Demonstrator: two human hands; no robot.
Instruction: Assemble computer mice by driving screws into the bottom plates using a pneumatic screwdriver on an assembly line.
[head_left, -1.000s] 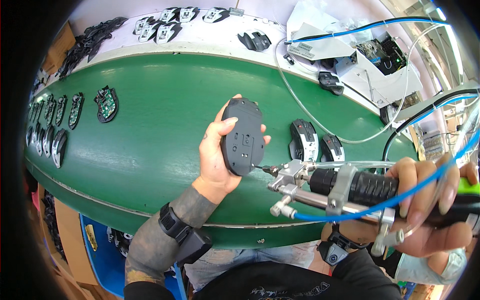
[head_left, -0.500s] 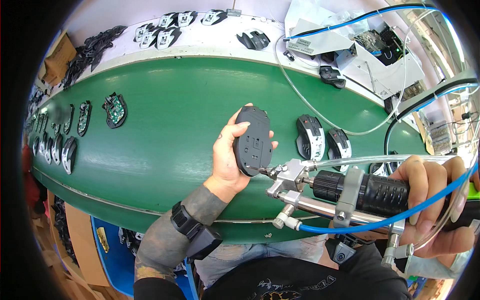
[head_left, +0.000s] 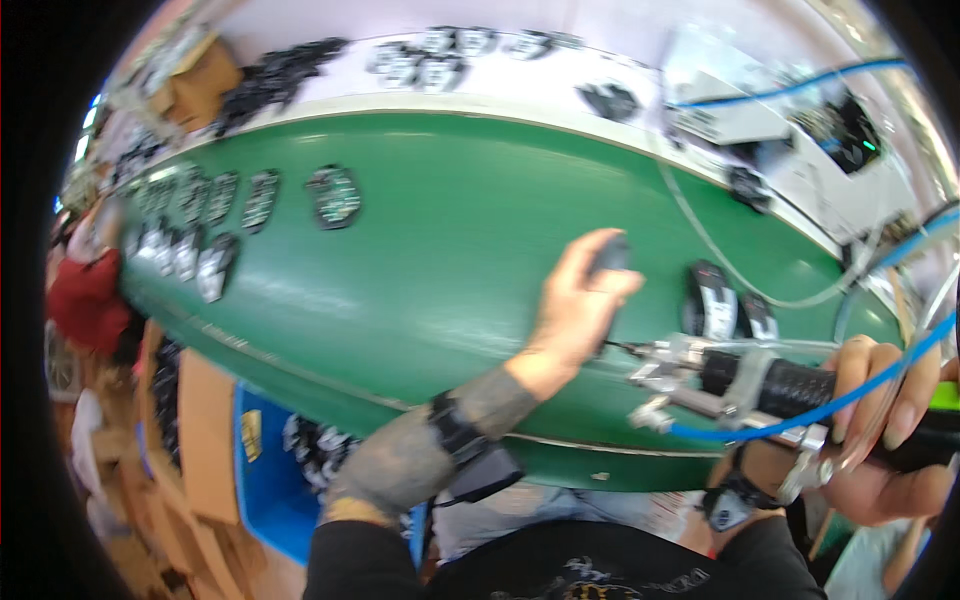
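Note:
My left hand [head_left: 575,305] is closed around a dark computer mouse [head_left: 612,254] above the green work surface [head_left: 450,230]. The mouse is turned nearly edge-on, and my fingers cover much of it. In my right hand [head_left: 880,415] is a black power screwdriver [head_left: 775,385] with metal fittings and a blue air hose [head_left: 740,434]. Its bit points left and ends close to the lower end of the mouse; blur hides whether they touch. Beyond the tool stand two black-and-white mice [head_left: 712,302].
Rows of mouse halves with green circuit boards [head_left: 262,200] and white-and-black shells [head_left: 215,268] lie at left. More shells [head_left: 440,72] sit on the back ledge. A white machine [head_left: 760,120] with a looping clear hose [head_left: 715,255] stands at back right. Below left is a blue bin [head_left: 265,505]; a person in red [head_left: 88,300] is beyond.
The view has swung left, so the scene sits further right. My left hand has rotated the mouse from underside-up to nearly edge-on. The screwdriver is still in my right hand.

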